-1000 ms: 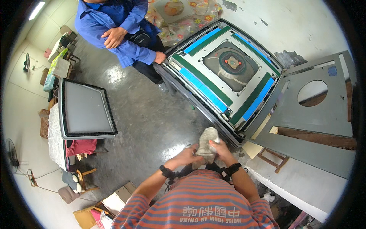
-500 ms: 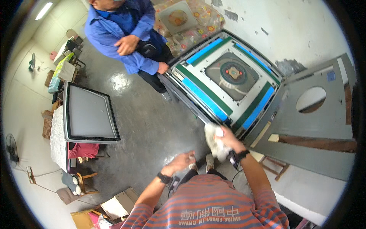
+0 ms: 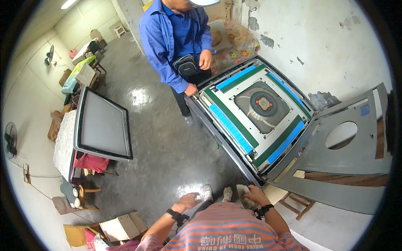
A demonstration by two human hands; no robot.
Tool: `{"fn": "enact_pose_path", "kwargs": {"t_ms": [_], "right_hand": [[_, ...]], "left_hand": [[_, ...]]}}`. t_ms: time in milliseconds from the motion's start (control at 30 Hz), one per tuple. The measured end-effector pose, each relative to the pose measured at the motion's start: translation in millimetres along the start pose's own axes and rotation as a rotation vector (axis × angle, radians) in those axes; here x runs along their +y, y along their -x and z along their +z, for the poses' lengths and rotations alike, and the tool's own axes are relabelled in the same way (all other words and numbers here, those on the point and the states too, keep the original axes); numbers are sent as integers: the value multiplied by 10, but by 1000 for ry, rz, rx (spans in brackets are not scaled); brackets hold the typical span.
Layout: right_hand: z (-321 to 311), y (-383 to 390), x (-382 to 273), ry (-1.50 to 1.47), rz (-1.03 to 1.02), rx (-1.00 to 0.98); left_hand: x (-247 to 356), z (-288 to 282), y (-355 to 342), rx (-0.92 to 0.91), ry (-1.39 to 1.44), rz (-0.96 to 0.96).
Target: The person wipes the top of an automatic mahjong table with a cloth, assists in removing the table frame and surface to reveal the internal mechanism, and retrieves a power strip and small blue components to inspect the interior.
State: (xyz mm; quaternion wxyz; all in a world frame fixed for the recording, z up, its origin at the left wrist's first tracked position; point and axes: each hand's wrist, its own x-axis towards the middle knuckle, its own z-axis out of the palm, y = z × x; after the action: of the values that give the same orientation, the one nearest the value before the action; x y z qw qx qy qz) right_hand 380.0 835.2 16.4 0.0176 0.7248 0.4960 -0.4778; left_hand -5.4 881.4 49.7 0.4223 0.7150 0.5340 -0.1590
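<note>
My right hand (image 3: 256,195) is closed on a whitish, fluffy cloth (image 3: 246,197), low beside the near corner of an automatic mahjong table (image 3: 268,140). The table's top is off, baring blue tile rows (image 3: 230,127), dark green strips and a round centre unit (image 3: 264,103). My left hand (image 3: 186,202) hovers over the floor in front of me, fingers drawn together. A small white bit shows at its fingertips, too small to make out. A grey panel with a round hole (image 3: 331,151) leans out from the table's right side.
Across the table's left corner stands a person in blue (image 3: 178,37), one hand (image 3: 191,89) on its rim. A framed grey tabletop (image 3: 102,123) stands tilted at left. A wooden stool (image 3: 296,206) is under the panel; a cardboard box (image 3: 121,228) lies at lower left.
My right hand has drawn back from the table's edge towards my body with the cloth. The other person's raised forearm has come down. My view has shifted.
</note>
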Motion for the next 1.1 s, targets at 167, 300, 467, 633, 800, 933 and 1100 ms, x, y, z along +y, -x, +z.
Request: {"fn": "enact_pose_path", "kwargs": {"t_ms": [167,300,467,633,800,933,1100], "right_hand": [[-483,-628,-524,-217,-175,288],[-1512,-1281,-824,-131,-165,474],[-2142,-1274,-1193,-182,-83,619],[-1309,-943,-1107,-58,-502,171],[-161,-575,-259,133,-323,-28],[-60,-81,-143,168,-126,-73],[87,10,153,215,84,68]], "left_hand": [[187,-88,-126,108,70,104],[210,-135,-200,136,67,123],[55,-84,23,121,90,26],[-160,165,108,51,55,-138],[-72,156,22,18,96,-110],[-3,82,-81,62,97,8],[118,40,-251,60,55,55]]}}
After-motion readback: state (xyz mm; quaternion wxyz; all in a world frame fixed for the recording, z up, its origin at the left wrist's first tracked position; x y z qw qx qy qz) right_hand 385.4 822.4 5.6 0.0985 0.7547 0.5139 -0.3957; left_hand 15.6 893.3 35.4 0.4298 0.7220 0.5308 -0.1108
